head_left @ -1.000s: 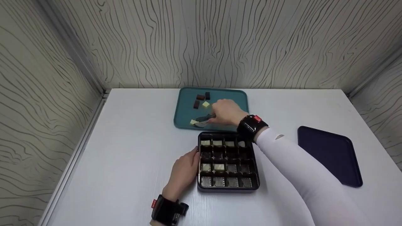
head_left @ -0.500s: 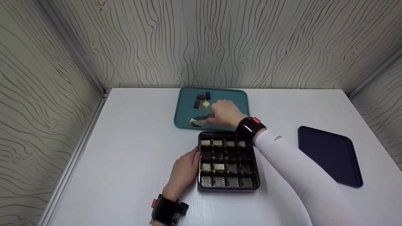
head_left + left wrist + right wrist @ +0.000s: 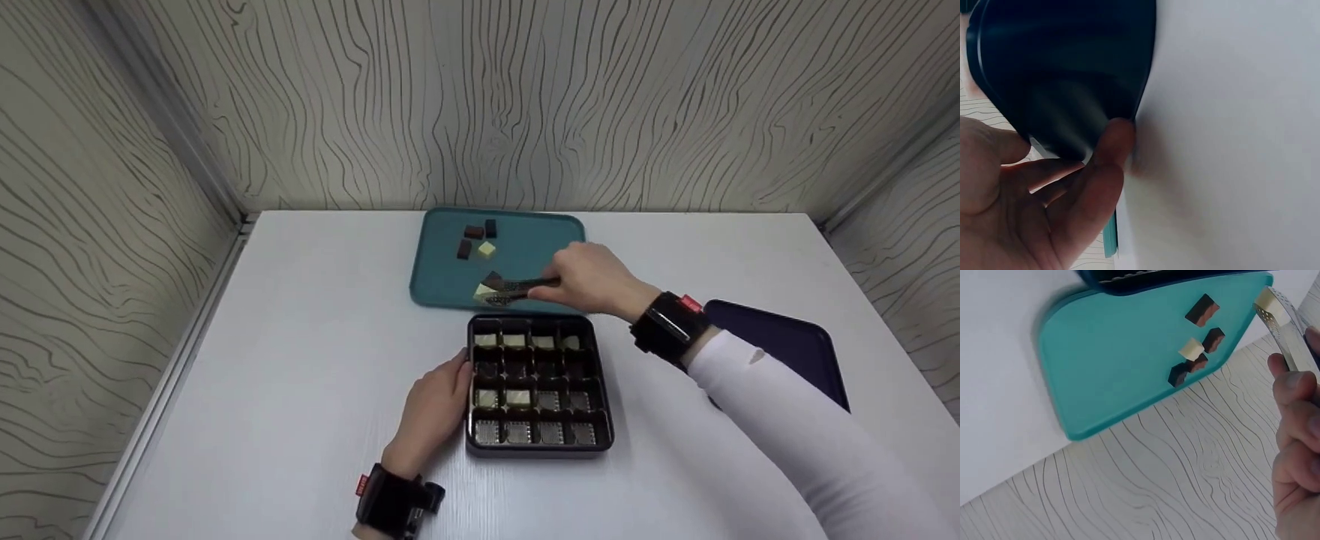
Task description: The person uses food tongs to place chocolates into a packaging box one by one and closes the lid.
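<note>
My right hand (image 3: pixel 596 279) holds metal tongs (image 3: pixel 517 289) above the front of the teal tray (image 3: pixel 439 279). A white chocolate (image 3: pixel 1273 307) is pinched between the perforated tips of the tongs in the right wrist view. On the tray lie another white chocolate (image 3: pixel 487 249) and several brown chocolates (image 3: pixel 1203 310). My left hand (image 3: pixel 433 401) rests against the left side of a dark divided box (image 3: pixel 540 448), fingertips touching its wall in the left wrist view. White pieces sit in the box's back row and in two third-row compartments; the second row looks dark.
A dark blue tray (image 3: pixel 795 345) lies on the white table (image 3: pixel 300 360) at the right, partly covered by my right sleeve (image 3: pixel 795 405). Wood-patterned panels (image 3: pixel 495 105) stand behind and beside the table. The front-row compartments show ribbed silvery bottoms.
My right hand has shifted right, drawing the tongs and the white chocolate off the tray's front left area. A brown chocolate now shows behind the tongs. The left hand stays at the box.
</note>
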`<state>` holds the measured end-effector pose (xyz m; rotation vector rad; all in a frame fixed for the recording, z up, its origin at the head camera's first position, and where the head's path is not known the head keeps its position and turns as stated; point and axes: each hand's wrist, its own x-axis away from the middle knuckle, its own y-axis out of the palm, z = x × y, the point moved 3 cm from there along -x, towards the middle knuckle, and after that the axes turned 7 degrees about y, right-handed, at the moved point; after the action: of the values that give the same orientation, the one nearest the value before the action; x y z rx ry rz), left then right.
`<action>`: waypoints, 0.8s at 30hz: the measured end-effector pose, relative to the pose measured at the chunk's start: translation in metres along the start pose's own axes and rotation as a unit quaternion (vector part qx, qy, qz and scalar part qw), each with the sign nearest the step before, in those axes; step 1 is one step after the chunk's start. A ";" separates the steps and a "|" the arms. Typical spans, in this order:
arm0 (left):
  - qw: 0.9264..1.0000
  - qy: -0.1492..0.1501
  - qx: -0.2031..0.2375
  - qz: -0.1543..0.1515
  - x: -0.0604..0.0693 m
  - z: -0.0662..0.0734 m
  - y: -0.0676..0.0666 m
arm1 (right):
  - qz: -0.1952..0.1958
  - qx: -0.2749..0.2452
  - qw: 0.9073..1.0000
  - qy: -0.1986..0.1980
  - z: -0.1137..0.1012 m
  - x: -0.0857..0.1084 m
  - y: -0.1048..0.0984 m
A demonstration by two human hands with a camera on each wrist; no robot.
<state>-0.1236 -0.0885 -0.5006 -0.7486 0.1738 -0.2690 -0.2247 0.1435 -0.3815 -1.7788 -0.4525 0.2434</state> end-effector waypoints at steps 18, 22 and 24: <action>1.000 0.003 -0.003 0.005 0.002 0.000 -0.002 | 0.000 0.063 0.994 -0.085 0.007 0.102 -0.012; 1.000 0.000 -0.002 0.003 0.001 0.001 -0.001 | -0.012 0.080 0.992 -0.098 0.002 0.112 -0.016; 1.000 0.000 -0.004 0.001 0.000 0.002 -0.001 | -0.012 0.090 0.990 -0.106 0.000 0.116 -0.017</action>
<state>-0.1231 -0.0878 -0.4985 -0.7567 0.1752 -0.2662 -0.1231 0.1967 -0.3564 -1.5760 -0.5843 0.4471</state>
